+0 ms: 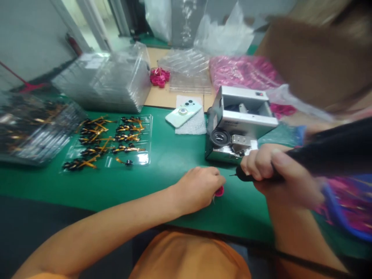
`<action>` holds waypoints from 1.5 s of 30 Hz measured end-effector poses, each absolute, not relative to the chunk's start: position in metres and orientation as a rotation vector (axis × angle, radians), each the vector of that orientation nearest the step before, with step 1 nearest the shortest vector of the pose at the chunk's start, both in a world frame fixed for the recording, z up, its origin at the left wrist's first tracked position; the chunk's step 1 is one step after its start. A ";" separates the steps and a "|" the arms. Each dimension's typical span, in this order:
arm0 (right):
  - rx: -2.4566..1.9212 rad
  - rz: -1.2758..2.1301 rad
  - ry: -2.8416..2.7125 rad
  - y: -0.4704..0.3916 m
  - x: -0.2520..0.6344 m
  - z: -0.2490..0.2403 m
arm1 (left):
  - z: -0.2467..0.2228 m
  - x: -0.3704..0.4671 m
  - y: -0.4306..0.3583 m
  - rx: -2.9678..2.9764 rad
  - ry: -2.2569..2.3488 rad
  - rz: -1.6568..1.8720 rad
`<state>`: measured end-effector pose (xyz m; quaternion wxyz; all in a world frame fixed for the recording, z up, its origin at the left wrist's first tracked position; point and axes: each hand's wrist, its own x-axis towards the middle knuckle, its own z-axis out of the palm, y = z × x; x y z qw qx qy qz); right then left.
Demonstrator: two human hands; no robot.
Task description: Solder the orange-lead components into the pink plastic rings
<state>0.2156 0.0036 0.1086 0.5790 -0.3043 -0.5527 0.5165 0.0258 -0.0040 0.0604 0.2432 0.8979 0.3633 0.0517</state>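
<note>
My left hand (pixel 200 189) is closed around a small pink part (pixel 220 191) at the table's front, and only the part's edge shows past the fingers. My right hand (pixel 279 174) grips a black electric screwdriver (pixel 325 149), its thin bit pointing left toward the pink part, with a gap between them. Just behind the hands stands a silver screw feeder machine (pixel 247 116) with a round black knob. To the left lies a clear plastic tray (pixel 148 143) holding several small black parts with orange flex cables (pixel 95 130).
A mint phone (pixel 184 113) rests on bubble wrap (pixel 196 126). Stacked clear trays (pixel 107 77) stand at the back left, more filled trays (pixel 31 131) at far left. Pink parts lie in a bag (pixel 244 71) behind and in a blue-rimmed bin (pixel 331 201) at right.
</note>
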 end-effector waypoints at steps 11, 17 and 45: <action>-0.746 1.011 -1.195 0.004 0.213 0.104 | 0.060 0.019 0.012 2.433 0.727 0.159; -0.690 1.000 -1.187 0.005 0.217 0.105 | 0.065 0.023 0.007 2.519 0.783 0.033; -0.721 1.115 -1.219 -0.005 0.212 0.105 | 0.049 0.014 0.004 2.477 0.942 0.578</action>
